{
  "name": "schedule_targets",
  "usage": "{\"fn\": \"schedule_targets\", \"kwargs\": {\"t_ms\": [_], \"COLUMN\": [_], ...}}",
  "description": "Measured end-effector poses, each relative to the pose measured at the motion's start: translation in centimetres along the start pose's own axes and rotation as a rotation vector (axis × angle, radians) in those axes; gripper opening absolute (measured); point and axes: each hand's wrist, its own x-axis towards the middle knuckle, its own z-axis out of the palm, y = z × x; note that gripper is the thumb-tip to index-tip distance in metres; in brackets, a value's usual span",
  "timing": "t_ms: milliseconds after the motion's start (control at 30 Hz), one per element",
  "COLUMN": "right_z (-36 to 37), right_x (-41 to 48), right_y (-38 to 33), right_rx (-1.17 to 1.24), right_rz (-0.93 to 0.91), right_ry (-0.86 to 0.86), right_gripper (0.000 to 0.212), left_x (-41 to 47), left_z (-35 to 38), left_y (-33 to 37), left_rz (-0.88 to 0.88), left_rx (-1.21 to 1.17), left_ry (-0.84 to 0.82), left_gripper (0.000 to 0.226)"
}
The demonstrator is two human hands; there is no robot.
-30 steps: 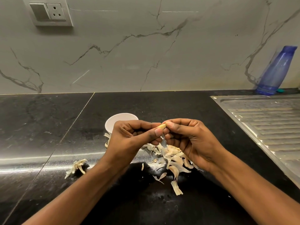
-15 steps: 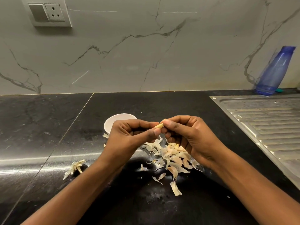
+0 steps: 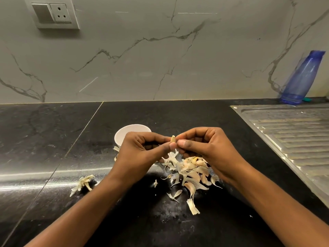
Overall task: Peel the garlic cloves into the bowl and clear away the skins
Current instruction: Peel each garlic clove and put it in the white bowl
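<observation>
**Garlic clove pinched between both hands over a black counter**

At centre frame the left hand [image 3: 140, 154] and right hand [image 3: 204, 148] both pinch one garlic clove [image 3: 172, 139] at their fingertips, above a heap of skins [image 3: 190, 173]. The white bowl [image 3: 124, 134] sits just behind the left hand. The glossy black countertop [image 3: 53, 139] meets a grey veined marble wall [image 3: 142, 59]. A socket plate [image 3: 54, 14] sits upper left; a steel drainboard [image 3: 293, 132] and blue bottle [image 3: 302, 77] stand at right.

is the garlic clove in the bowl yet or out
Out. The garlic clove is pinched between the left hand and right hand, near the white bowl, not inside it.
</observation>
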Motion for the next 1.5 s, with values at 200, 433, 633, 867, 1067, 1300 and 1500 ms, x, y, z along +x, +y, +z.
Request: {"fn": "schedule_targets", "kwargs": {"t_ms": [200, 433, 633, 867, 1067, 1300, 1500], "right_z": [0.13, -0.25, -0.53, -0.51, -0.54, -0.53, -0.62], "right_x": [-0.15, 0.00, -0.08, -0.19, -0.22, -0.20, -0.20], "right_y": [0.11, 0.29, 0.48, 0.51, 0.55, 0.47, 0.32], "right_rx": [-0.129, -0.210, -0.333, -0.390, -0.377, -0.363, -0.341], "right_rz": [-0.070, -0.077, -0.126, -0.188, -0.223, -0.228, -0.213], "right_ry": [-0.031, -0.029, -0.047, -0.057, -0.009, 0.006, -0.012], "right_gripper": [0.014, 0.013, 0.012, 0.007, 0.007, 0.006, 0.012], "left_x": [-0.15, -0.16, -0.26, -0.35, -0.24, -0.08, 0.02], "left_z": [0.12, -0.21, -0.23, -0.18, 0.05, 0.03, -0.14], "left_y": [-0.06, -0.34, -0.14, -0.12, -0.08, 0.23, 0.20], "left_rz": [0.002, 0.057, 0.089, 0.074, 0.022, -0.056, 0.011], "left_rx": [0.024, 0.160, 0.228, 0.259, 0.122, -0.076, -0.012], "left_ry": [-0.004, -0.084, -0.110, -0.132, -0.123, -0.128, -0.116], "left_gripper": [0.025, 0.020, 0.019, 0.015, 0.017, 0.035, 0.029]}}
